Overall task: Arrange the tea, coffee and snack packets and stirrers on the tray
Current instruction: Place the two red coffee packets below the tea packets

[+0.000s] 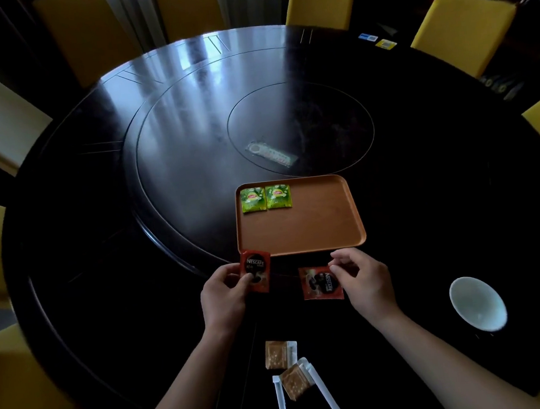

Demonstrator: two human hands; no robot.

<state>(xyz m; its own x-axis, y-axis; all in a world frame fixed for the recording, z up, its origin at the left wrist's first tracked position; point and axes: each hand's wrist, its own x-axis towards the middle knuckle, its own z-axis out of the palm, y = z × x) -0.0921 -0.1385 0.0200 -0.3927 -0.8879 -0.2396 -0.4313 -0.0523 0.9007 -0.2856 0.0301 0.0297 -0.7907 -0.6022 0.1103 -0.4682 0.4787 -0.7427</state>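
An orange tray [313, 226] lies on the dark round table. Two green tea packets [252, 199] [278, 196] sit side by side in its far left corner. My left hand [224, 294] pinches a red coffee packet [255, 268] just in front of the tray's near left corner. My right hand [363, 279] pinches a second red coffee packet [319, 283] by its right edge, in front of the tray. Close to me lie two brown snack packets [276, 354] [295, 381] and two white wrapped stirrers [281, 407] [326, 393].
A white bowl [477, 303] stands on the table to the right. A clear-wrapped item [272, 154] lies on the inner turntable beyond the tray. Small blue and yellow cards [378, 40] lie at the far right edge. Yellow chairs [320, 1] ring the table.
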